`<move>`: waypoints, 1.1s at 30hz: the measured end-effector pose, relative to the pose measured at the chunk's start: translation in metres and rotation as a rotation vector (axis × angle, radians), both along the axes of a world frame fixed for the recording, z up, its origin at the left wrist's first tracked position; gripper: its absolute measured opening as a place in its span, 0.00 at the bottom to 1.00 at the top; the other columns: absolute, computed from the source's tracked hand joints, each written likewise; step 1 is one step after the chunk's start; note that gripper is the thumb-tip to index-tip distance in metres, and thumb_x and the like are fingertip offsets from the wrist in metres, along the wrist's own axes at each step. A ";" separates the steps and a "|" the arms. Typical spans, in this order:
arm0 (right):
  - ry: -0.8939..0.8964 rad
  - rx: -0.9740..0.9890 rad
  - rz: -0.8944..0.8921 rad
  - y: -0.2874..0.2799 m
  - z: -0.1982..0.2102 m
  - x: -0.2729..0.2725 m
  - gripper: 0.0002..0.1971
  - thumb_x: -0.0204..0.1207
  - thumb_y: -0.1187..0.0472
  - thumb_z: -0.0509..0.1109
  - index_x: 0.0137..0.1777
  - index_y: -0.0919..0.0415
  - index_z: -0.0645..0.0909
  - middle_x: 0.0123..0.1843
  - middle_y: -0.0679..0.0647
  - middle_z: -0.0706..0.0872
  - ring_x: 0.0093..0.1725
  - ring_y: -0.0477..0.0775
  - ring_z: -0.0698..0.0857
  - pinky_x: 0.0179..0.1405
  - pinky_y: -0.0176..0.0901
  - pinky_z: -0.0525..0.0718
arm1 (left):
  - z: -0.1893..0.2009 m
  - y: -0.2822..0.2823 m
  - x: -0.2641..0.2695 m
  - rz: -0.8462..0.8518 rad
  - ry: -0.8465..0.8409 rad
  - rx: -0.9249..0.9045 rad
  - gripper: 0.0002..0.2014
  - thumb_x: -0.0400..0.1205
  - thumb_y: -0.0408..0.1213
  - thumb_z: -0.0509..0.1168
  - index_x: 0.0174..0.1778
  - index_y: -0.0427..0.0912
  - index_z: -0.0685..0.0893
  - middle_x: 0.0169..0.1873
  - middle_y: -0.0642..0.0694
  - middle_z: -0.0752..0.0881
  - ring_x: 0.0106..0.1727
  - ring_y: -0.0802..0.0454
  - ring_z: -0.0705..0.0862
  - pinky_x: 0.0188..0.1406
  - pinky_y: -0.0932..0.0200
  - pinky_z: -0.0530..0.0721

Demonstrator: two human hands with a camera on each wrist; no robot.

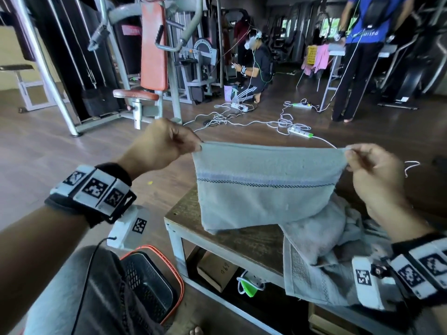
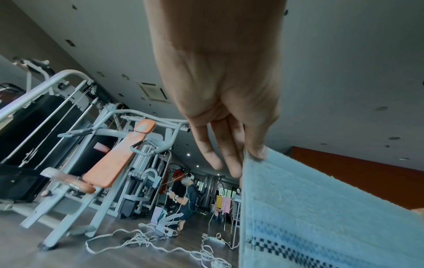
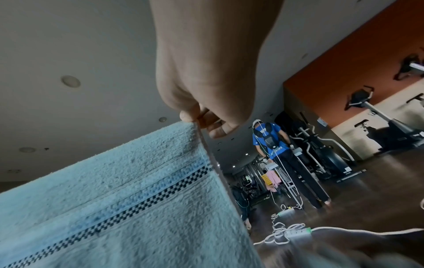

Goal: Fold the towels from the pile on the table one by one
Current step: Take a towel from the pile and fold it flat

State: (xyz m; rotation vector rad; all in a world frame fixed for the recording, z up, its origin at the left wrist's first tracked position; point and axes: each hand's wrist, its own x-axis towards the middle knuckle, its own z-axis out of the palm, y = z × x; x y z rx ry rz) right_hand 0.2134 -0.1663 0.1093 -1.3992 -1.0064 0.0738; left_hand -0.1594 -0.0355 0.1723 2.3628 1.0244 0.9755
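Observation:
A light blue towel (image 1: pixel 263 189) with a dark checked stripe hangs stretched between my hands above the wooden table (image 1: pixel 232 240), its lower edge resting on the tabletop. My left hand (image 1: pixel 169 143) pinches the towel's top left corner, and my right hand (image 1: pixel 370 168) pinches the top right corner. In the left wrist view the thumb of my left hand (image 2: pixel 252 152) presses on the towel (image 2: pixel 321 208) edge while the other fingers (image 2: pixel 211 150) point down. The right wrist view shows my right hand (image 3: pixel 195 117) pinching the towel (image 3: pixel 126 195) corner. A pile of pale towels (image 1: pixel 321 240) lies on the table to the right.
A black basket with an orange rim (image 1: pixel 150 284) stands on the floor at the table's left. Power strips and white cables (image 1: pixel 285 122) lie across the floor beyond. A gym machine with orange pads (image 1: pixel 152 56) stands far left. Two people (image 1: pixel 256 66) are further back.

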 end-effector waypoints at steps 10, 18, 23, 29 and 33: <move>-0.009 -0.281 0.069 0.089 0.090 0.002 0.08 0.81 0.71 0.69 0.42 0.62 0.85 0.37 0.58 0.86 0.32 0.51 0.85 0.34 0.41 0.91 | 0.064 0.060 0.013 0.261 0.069 0.097 0.07 0.79 0.25 0.70 0.48 0.38 0.90 0.34 0.44 0.89 0.31 0.54 0.85 0.35 0.66 0.88; -0.071 -0.145 0.041 0.097 0.085 -0.008 0.15 0.79 0.67 0.70 0.37 0.46 0.87 0.43 0.49 0.90 0.44 0.50 0.90 0.53 0.51 0.91 | 0.055 0.058 0.001 0.341 -0.101 0.267 0.06 0.83 0.32 0.67 0.47 0.37 0.90 0.39 0.43 0.88 0.35 0.51 0.82 0.38 0.65 0.78; -0.215 -0.236 0.233 0.048 0.024 -0.022 0.08 0.80 0.75 0.68 0.48 0.63 0.85 0.45 0.59 0.87 0.34 0.26 0.81 0.44 0.21 0.77 | -0.009 0.035 -0.032 0.173 0.047 0.231 0.11 0.78 0.19 0.66 0.41 0.36 0.91 0.34 0.47 0.89 0.34 0.67 0.83 0.37 0.84 0.72; -0.463 -0.742 0.455 -0.009 -0.064 -0.021 0.11 0.77 0.69 0.74 0.40 0.51 0.86 0.41 0.49 0.93 0.45 0.49 0.91 0.51 0.50 0.85 | -0.089 -0.010 -0.064 -0.145 0.429 0.005 0.04 0.78 0.29 0.74 0.42 0.40 0.93 0.37 0.51 0.93 0.37 0.59 0.88 0.40 0.63 0.85; -0.389 -0.925 0.656 -0.024 -0.069 -0.033 0.03 0.79 0.64 0.75 0.44 0.56 0.87 0.42 0.49 0.93 0.48 0.49 0.91 0.56 0.50 0.86 | -0.111 -0.024 -0.066 -0.175 0.531 -0.192 0.04 0.79 0.33 0.73 0.44 0.42 0.93 0.38 0.57 0.92 0.40 0.64 0.88 0.41 0.72 0.82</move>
